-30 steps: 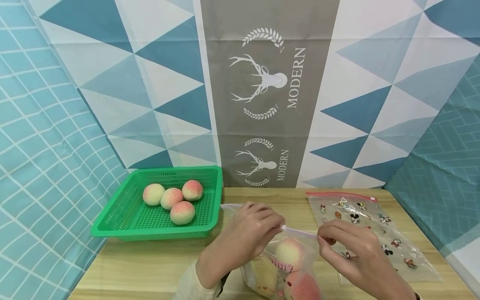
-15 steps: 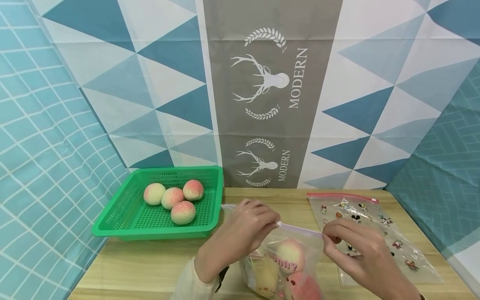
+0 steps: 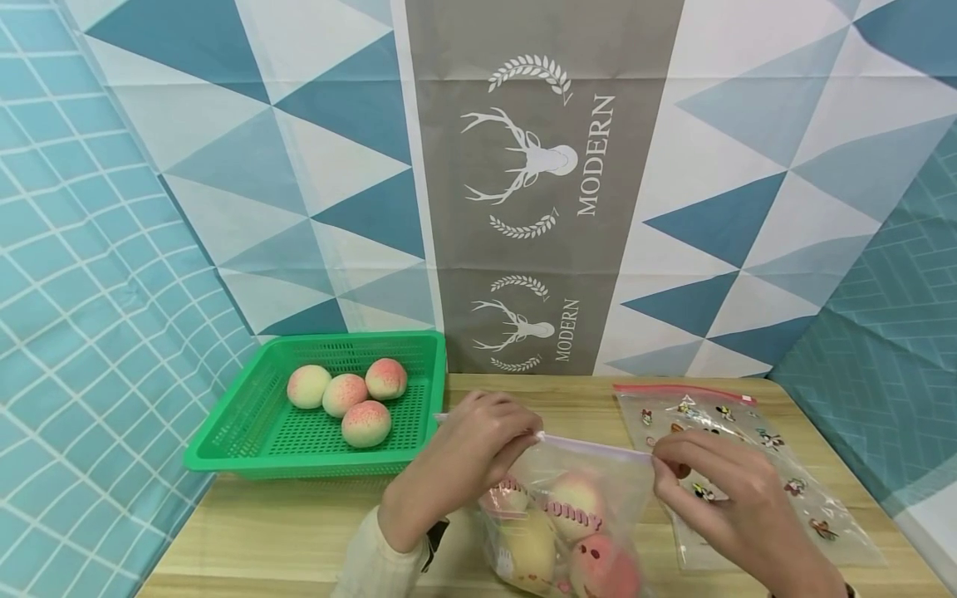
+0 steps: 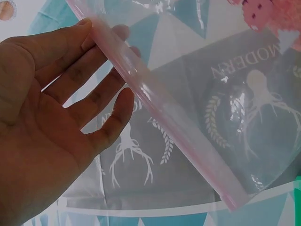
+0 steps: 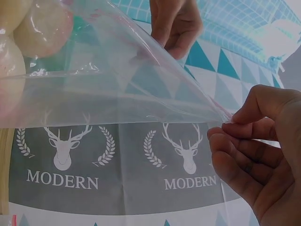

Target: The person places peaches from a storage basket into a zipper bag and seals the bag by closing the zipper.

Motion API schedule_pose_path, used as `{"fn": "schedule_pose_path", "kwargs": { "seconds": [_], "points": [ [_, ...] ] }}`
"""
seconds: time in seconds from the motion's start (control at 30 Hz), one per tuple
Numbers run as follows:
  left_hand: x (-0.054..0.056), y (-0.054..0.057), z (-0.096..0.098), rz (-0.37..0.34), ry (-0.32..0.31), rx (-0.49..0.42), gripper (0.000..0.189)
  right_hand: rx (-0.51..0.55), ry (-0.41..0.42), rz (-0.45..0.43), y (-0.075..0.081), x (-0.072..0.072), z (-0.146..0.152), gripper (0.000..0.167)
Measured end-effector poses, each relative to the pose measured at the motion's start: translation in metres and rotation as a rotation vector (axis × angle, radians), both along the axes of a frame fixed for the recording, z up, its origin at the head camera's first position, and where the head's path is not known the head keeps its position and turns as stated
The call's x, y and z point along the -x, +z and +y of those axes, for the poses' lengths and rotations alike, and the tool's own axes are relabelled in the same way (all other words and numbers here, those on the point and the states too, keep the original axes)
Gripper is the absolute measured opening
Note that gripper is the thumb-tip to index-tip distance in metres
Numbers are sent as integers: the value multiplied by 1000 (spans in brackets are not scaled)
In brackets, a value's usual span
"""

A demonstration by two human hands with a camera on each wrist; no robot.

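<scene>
A clear zip bag (image 3: 626, 492) with pink lettering and several peaches inside is held up in front of the person. My left hand (image 3: 478, 440) pinches the bag's pale pink zip strip (image 4: 155, 104) between thumb and fingers, part way along it. The strip's left end sticks out beyond that hand. At the strip's right end, my right hand (image 3: 728, 494) pinches the bag's corner between thumb and forefinger, as the right wrist view shows. Between the hands the strip runs taut. One peach (image 3: 606, 569) sits low in the bag, whose bottom is cut off by the frame.
A green perforated basket (image 3: 299, 467) with several peaches (image 3: 366, 423) stands at the left on the wooden table (image 3: 299, 531). Flat on the right lies another clear zip bag (image 3: 822, 531) with a red strip and cartoon prints, partly behind the right hand. Patterned cloth hangs behind.
My left hand has slid left along the zip strip, and the stretch of strip between the hands has grown longer. My right hand has shifted slightly right, still pinching the corner.
</scene>
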State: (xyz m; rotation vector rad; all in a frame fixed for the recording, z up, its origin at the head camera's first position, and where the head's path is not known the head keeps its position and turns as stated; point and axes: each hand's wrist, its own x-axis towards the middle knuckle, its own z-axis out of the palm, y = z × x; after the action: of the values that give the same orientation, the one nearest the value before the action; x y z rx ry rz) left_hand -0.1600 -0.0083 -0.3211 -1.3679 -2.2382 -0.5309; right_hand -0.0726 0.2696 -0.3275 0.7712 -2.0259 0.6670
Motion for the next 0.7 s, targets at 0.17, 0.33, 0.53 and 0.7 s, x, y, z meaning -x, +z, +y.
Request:
{"fn": "schedule_pose_path", "kwargs": {
  "seconds": [0.17, 0.33, 0.53, 0.7],
  "points": [
    [3, 1, -3, -24, 3, -5, 6, 8, -7, 0, 0, 1, 2, 24],
    [4, 2, -6, -20, 3, -18, 5, 12, -28, -51, 2, -1, 5, 20],
    [5, 4, -9, -33, 26, -9, 5, 4, -75, -127, 3, -2, 8, 14],
    [6, 5, -13, -53, 32, 3, 5, 18, -63, -87, 1, 1, 9, 17]
  ]
}}
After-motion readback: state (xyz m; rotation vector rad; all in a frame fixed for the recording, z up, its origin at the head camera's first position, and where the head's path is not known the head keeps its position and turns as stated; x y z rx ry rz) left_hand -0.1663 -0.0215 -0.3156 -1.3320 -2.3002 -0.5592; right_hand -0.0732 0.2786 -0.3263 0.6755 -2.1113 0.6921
